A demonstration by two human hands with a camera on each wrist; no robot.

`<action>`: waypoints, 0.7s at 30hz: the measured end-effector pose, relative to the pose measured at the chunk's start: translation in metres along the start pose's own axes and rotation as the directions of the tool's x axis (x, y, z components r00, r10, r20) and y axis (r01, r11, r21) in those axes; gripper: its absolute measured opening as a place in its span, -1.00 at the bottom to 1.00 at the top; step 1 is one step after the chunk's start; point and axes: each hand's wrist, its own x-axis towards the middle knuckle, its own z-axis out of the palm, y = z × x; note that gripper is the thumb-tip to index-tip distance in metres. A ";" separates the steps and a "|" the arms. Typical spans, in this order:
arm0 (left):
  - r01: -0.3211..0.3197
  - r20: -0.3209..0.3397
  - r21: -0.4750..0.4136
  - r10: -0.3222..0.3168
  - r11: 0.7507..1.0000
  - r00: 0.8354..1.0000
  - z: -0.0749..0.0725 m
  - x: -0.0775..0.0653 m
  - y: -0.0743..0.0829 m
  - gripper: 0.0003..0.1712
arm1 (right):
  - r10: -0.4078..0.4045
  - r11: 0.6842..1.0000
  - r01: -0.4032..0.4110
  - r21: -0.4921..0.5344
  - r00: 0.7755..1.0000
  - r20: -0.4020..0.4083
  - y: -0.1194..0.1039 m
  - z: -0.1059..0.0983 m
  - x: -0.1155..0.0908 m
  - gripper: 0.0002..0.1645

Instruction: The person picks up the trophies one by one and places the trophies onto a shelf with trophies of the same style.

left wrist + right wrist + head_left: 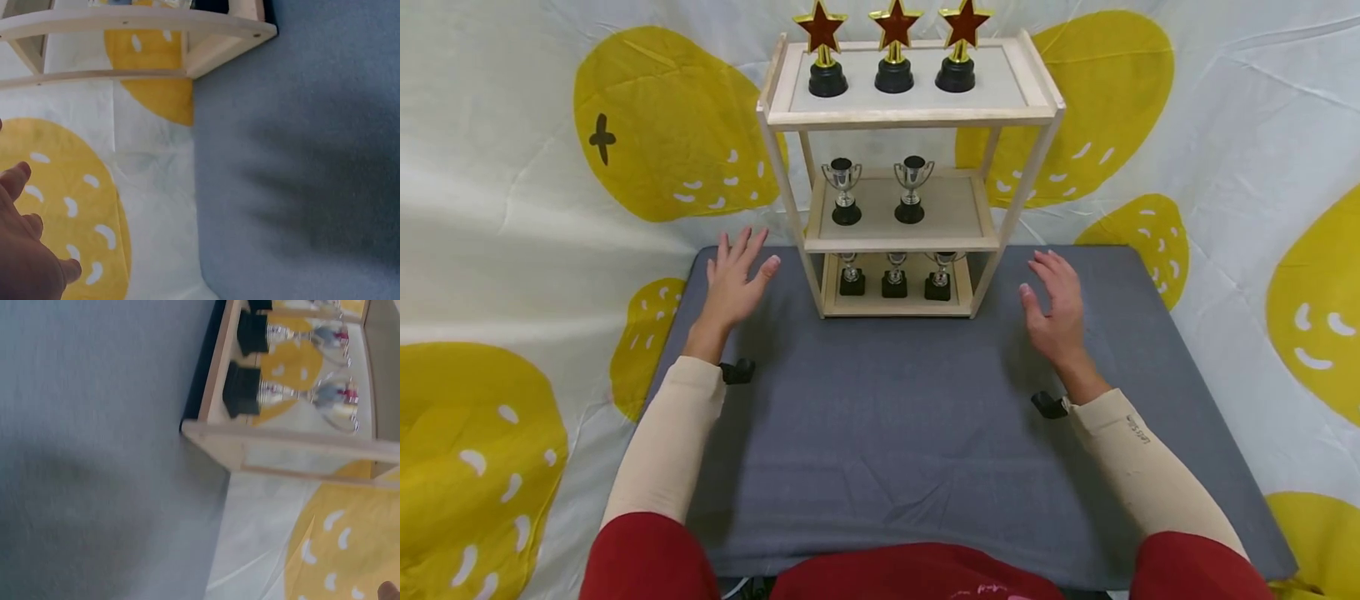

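Note:
My left hand [735, 283], fingers spread, hovers over the table to the left of a pale wooden three-tier shelf [902, 313]. On the shelf's other side my right hand [1056, 310] hovers with relaxed, slightly bent fingers and holds nothing. Three star trophies on black bases, such as the middle star trophy [894, 42], line the top tier. The middle tier carries two silver cups, a left cup [844, 190] and a right cup [912, 188]. Three small cup trophies, among them the right-hand small cup trophy [937, 283], stand on the bottom tier, their tops partly hidden by the middle tier.
The shelf stands at the back edge of a table with a grey-blue cloth [895, 417]. Behind it hangs a white curtain with yellow lemon-like shapes [677, 125]. Black wrist mounts, the left mount [739, 372] and right mount [1048, 405], jut inward from the sleeves.

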 end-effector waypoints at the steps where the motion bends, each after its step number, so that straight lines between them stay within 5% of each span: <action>1: 0.008 0.007 0.014 -0.008 1.000 1.000 0.000 0.000 -0.001 -0.19 | 0.001 1.000 -0.001 -0.005 1.000 0.001 0.003 -0.002 0.001 -0.57; 12: 0.070 0.039 0.215 -0.081 0.974 0.996 -0.011 0.008 -0.004 -0.11 | 0.123 0.974 -0.099 -0.204 0.987 0.108 0.032 -0.006 0.025 -0.46; 17: 0.083 0.031 0.277 -0.095 0.957 0.995 -0.016 0.013 -0.003 -0.11 | 0.204 0.937 -0.135 -0.324 0.961 0.189 0.035 -0.004 0.040 -0.38; 21: 0.086 0.044 0.277 -0.102 0.957 0.994 -0.017 0.015 -0.002 -0.08 | 0.307 0.895 -0.188 -0.405 0.918 0.251 0.037 -0.008 0.050 -0.30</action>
